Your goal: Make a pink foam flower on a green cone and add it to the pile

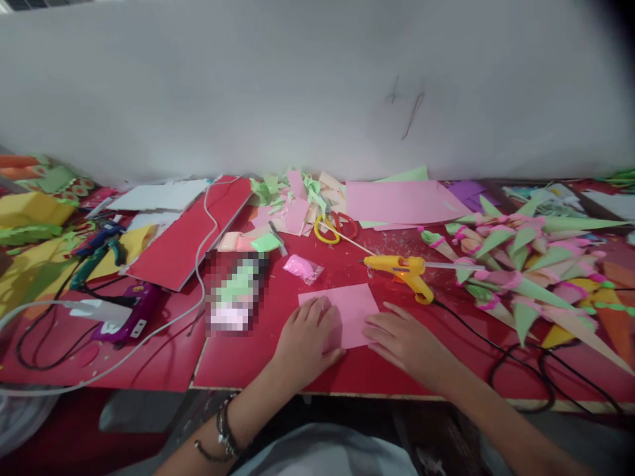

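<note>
A pink sheet of paper (pixel 356 311) lies flat on the red table in front of me. My left hand (pixel 308 334) rests on its left side, fingers stretched out over the paper. On the right edge of the sheet, the fingertips of my right hand (pixel 404 340) touch down with the fingers spread. Just beyond the right hand lies a yellow hot glue gun (pixel 404 271) with a clear glue stick at its back. A small bag of pink clay (pixel 300 267) sits beyond the sheet's upper left.
Paper cones (pixel 520 258) in green and pink are heaped at right. Scissors (pixel 327 230), paper scraps (pixel 292 198) and pink sheets (pixel 401 201) lie at the back. Left are a red board (pixel 198 231), a purple power strip (pixel 131 317) and a white cable (pixel 201 264).
</note>
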`<state>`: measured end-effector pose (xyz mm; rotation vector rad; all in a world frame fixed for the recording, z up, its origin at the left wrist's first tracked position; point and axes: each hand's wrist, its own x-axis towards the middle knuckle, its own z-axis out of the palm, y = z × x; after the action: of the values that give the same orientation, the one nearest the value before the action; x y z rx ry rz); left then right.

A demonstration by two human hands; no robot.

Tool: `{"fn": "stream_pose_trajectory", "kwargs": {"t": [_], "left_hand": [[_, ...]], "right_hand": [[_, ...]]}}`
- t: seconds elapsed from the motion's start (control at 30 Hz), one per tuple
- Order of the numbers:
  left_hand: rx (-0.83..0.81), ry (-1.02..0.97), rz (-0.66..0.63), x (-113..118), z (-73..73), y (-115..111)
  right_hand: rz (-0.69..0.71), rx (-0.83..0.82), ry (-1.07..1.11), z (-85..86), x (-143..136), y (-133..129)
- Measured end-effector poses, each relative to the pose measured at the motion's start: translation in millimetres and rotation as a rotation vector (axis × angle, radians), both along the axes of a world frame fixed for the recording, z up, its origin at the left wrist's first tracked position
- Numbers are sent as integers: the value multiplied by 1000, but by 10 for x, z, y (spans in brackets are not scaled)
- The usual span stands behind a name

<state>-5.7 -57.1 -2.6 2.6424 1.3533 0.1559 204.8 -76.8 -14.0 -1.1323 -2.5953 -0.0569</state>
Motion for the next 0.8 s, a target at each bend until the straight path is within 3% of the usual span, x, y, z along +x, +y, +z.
{"fn": "stream_pose_trajectory", "kwargs": {"t": [0.1, 0.23, 0.4, 0.53, 0.57, 0.7, 0.8], "left_hand": [[29, -13, -63, -35, 37, 38], [83, -47, -194, -90, 102, 82], [196, -30, -218, -55, 233, 20], [112, -79, -256, -131, 412, 77], [85, -96, -222, -214, 442, 149], [228, -129, 170, -752, 414, 583], [222, -99, 279, -1117, 303, 807]], "right_hand": [[57, 109, -16, 35, -24, -6], [-29, 204, 98, 194, -43, 18], [-32, 244, 78, 346, -145, 32], [25, 273, 52, 351, -245, 11], [19, 275, 59, 342, -249, 5], [-45, 250, 116, 287, -186, -33], [-85, 236, 151, 248, -136, -72]]}}
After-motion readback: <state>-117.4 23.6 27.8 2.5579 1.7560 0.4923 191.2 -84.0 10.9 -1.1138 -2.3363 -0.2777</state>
